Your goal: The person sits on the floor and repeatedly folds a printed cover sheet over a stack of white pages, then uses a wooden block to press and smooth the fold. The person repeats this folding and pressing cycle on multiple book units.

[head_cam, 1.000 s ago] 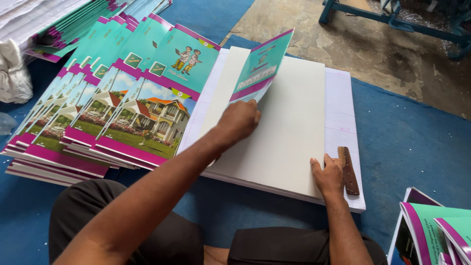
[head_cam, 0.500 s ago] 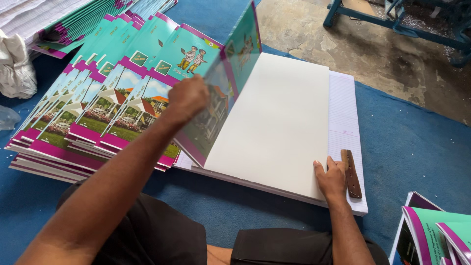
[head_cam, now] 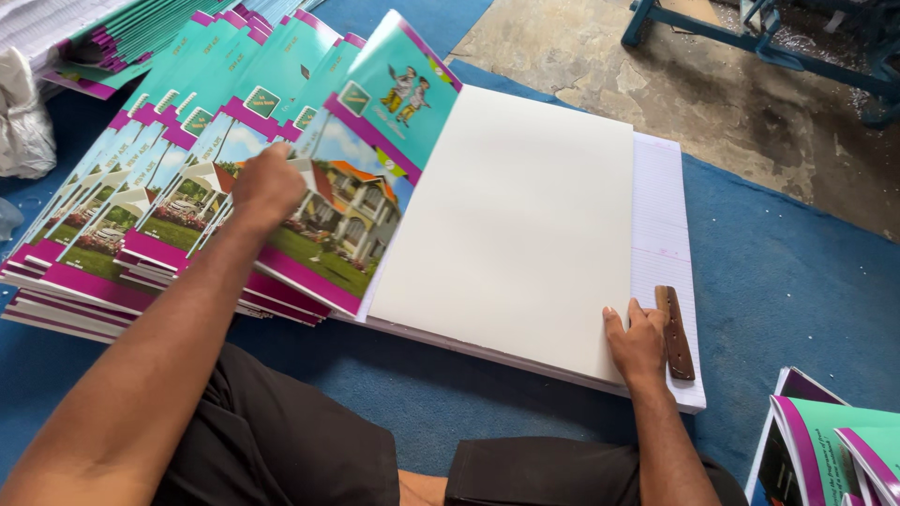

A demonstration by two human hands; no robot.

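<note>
Your blue floor mat [head_cam: 797,272] carries the white sheet stack [head_cam: 525,225] centrally and fanned booklet covers [head_cam: 141,206] along its left edge.

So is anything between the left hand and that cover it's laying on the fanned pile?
Nothing visible. The left hand rests right on the cover, which lies partly on the fanned pile and overlaps the white sheet. The right hand is on that sheet's near corner, beside the brown stick.

Glossy printed paper covers [head_cam: 356,201] lie fanned beside a stack of matt white paper sheets [head_cam: 511,220], a dark wooden stick [head_cam: 675,333] with a dull finish, blue cloth matting [head_cam: 797,281] and rough concrete floor [head_cam: 712,103].
</note>
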